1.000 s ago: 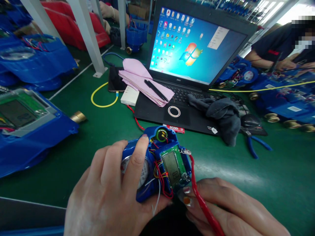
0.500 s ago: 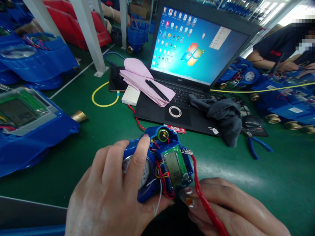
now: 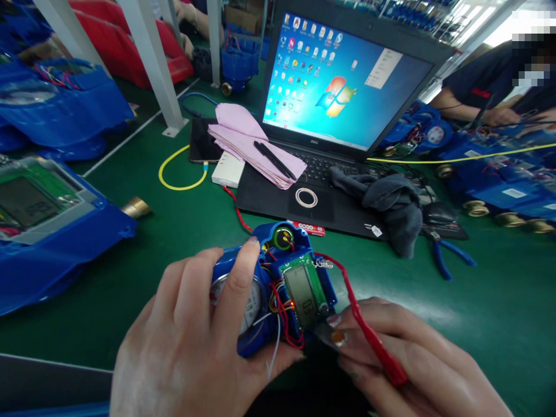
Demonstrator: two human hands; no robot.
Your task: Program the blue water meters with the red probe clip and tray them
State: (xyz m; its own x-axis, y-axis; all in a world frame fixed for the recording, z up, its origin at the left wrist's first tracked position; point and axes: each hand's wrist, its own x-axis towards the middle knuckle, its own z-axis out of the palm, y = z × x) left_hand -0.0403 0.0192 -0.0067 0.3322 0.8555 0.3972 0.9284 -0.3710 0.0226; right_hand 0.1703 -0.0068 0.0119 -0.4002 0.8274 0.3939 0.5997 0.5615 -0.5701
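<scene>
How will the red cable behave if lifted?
Probably floppy: the red cable bends beside the meter. Its thicker part, crossing the right hand, may flex less, as it runs nearly straight. It's likely light, being slim.

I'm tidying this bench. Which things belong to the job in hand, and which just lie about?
Apparently in use:
round-dialled blue plastic meter, in the left hand
red sheathed cable, across the right hand

Probably just lying about:
stacked pink papers
crumpled grey cloth
blue-handled pliers
</scene>
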